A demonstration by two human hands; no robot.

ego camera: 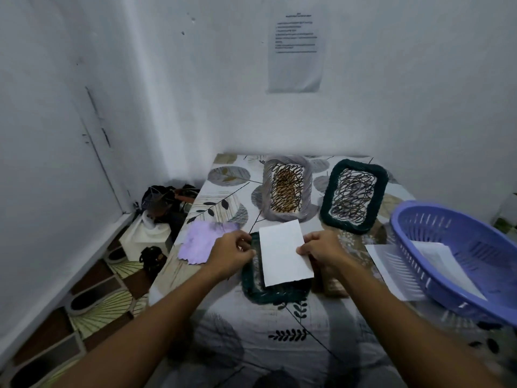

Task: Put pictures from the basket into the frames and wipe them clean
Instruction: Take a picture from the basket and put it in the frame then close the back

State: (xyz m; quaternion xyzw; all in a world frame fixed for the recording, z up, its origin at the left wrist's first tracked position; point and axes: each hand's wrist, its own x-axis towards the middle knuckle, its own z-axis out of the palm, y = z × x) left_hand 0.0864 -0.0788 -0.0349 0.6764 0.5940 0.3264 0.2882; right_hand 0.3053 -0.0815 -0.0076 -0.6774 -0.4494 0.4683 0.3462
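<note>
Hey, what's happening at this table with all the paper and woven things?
A person is fitting a white picture into a dark green frame lying in front of them. The left hand holds the frame's left edge, and the right hand pinches the picture's right edge. Two more frames, a grey frame and another green frame, lie further back. A purple cloth waits on the left; the blue basket on the right holds more paper.

Near frame (253, 289) mostly under white sheet (284, 254); basket (458, 261) cut off right
</note>
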